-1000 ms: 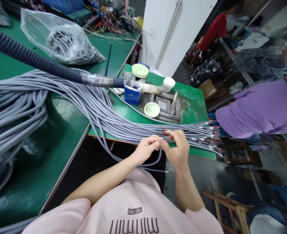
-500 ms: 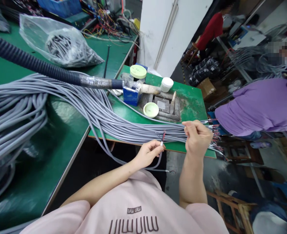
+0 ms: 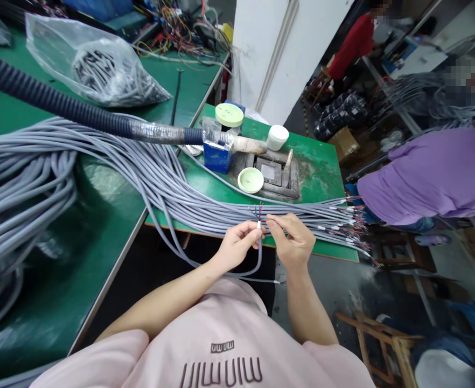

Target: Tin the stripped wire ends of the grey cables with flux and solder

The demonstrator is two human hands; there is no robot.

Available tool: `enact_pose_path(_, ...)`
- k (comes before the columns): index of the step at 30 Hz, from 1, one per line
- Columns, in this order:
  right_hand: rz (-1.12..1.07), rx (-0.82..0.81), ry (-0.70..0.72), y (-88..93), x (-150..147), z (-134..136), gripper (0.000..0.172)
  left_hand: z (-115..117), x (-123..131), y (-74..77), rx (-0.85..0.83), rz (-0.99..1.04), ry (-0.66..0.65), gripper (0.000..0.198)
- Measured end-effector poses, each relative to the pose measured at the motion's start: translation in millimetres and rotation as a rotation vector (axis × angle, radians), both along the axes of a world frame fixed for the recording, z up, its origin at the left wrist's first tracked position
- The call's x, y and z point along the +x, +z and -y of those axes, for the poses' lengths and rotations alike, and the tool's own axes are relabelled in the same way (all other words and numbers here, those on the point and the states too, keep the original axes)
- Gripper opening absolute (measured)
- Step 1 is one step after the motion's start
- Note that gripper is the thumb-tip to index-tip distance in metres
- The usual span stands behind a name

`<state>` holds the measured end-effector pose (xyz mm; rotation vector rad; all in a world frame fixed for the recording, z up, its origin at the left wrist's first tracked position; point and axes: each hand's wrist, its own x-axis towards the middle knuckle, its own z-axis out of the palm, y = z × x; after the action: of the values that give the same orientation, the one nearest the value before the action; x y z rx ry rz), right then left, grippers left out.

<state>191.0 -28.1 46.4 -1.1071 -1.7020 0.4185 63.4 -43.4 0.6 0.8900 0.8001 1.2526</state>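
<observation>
Between the thumb and fingers of my left hand (image 3: 239, 243) is the end of a grey cable (image 3: 259, 253), held upright near its white collar. Thin coloured wires (image 3: 260, 209) fan out above the collar. My right hand (image 3: 294, 241) is closed in a pinch just right of the cable end, and a thin reddish wire runs to its fingertips. Behind both hands lies a thick bundle of grey cables (image 3: 205, 207) across the bench, its stripped ends (image 3: 356, 221) with red and dark wires at the right. Another cable end (image 3: 277, 282) hangs below my hands.
A black corrugated hose (image 3: 60, 105) reaches over the bench to a blue box (image 3: 216, 157). A soldering pot (image 3: 267, 172), a pale green dish (image 3: 250, 180) and a white tub (image 3: 278, 138) stand beyond. A bag of cable pieces (image 3: 104, 75) lies left; a person in purple (image 3: 419, 178) is at right.
My right hand has come left and down from over the bundle to the held cable end, pinching a wire there. My left hand has shifted slightly left and up, and the wires are more spread.
</observation>
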Motion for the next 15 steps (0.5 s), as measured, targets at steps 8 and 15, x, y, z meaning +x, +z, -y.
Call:
enact_pose_path(8,0.016,0.065,0.017,-4.4,10,3,0.020,-5,-7,-6.6,-0.120,0.163,-0.048,0.033)
enact_pose_path(15,0.126,0.155,0.156,-10.4,19,5,0.030,-8,-9,5.1,-0.270,0.374,-0.075,0.036)
